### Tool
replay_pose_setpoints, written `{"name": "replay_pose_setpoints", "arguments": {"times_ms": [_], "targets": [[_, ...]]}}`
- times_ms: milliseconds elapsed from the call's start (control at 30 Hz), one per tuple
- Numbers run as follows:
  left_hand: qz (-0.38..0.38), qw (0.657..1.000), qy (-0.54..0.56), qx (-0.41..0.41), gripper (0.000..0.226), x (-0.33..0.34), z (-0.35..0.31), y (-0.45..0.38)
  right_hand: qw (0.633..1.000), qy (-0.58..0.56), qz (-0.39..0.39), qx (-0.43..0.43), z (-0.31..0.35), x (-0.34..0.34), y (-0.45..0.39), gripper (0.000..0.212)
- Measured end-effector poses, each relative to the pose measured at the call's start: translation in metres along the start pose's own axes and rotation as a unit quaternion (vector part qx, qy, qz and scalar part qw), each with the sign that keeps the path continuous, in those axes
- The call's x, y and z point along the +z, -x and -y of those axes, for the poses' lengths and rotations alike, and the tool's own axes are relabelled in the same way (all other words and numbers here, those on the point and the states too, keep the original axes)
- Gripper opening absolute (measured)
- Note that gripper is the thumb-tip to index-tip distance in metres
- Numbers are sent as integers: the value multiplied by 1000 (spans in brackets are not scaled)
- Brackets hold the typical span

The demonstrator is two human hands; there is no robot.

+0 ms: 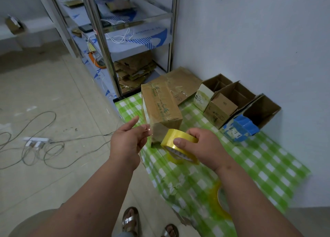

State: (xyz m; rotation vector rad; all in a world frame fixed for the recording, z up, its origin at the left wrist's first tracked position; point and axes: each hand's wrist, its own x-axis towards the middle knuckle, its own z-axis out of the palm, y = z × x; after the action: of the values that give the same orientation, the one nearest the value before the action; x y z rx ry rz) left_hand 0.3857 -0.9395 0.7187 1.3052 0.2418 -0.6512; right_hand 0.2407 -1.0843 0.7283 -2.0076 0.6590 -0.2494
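We are drawing tape off the roll to seal a box. On the left, our left hand pinches the free tape strip between thumb and curled fingers, with the forefinger sticking out. The strip is clear and barely shows. Just beyond it the sealed box stands on the checked cloth. Further right, our right hand grips the tape roll, thumb on its outer face and fingers curled over the rim. The roll hangs in the air just in front of the box's near end.

To do this well, we judge that the strip should be pulled taut and flat. The roll should turn loosely in the right hand, and the strip should go onto the box's near end before it folds on itself or catches our fingers.

Counting left to right:
- one power strip on the floor
- one sealed box
- one flattened carton behind it
- two tape rolls, the held one and a second roll lying on the cloth nearer us
- three open boxes by the right wall
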Motion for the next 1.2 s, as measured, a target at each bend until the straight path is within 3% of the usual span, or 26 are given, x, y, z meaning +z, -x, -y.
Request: {"name": "replay_pose_setpoints", "arguments": {"times_ms": [167,400,467,633,800,933,1067,1200], "targets": [[30,995,-56,-79,17,7,-9,-7,1000,14,25,-9,4,-12,-7,27],[-3,997,-66,-47,14,9,-11,-18,993,-38,111,17,9,-25,-17,16],[-5,997,-68,-45,17,12,-11,-22,991,-47,124,26,8,-26,-21,23],[-8,996,-70,-53,20,17,-18,-38,987,-98,114,53,8,-27,-33,42],[47,995,-62,-68,18,20,-33,-52,989,-65,124,57,18,-34,-45,28],[66,992,-28,-101,22,23,-48,-62,991,-45,117,49,27,-38,-49,29],[117,977,-99,-149,7,25,-53,-68,993,-70,87,34,31,-43,-52,36],[93,976,-147,-131,4,29,-52,-74,993,-83,69,42,28,-44,-57,47]]}}
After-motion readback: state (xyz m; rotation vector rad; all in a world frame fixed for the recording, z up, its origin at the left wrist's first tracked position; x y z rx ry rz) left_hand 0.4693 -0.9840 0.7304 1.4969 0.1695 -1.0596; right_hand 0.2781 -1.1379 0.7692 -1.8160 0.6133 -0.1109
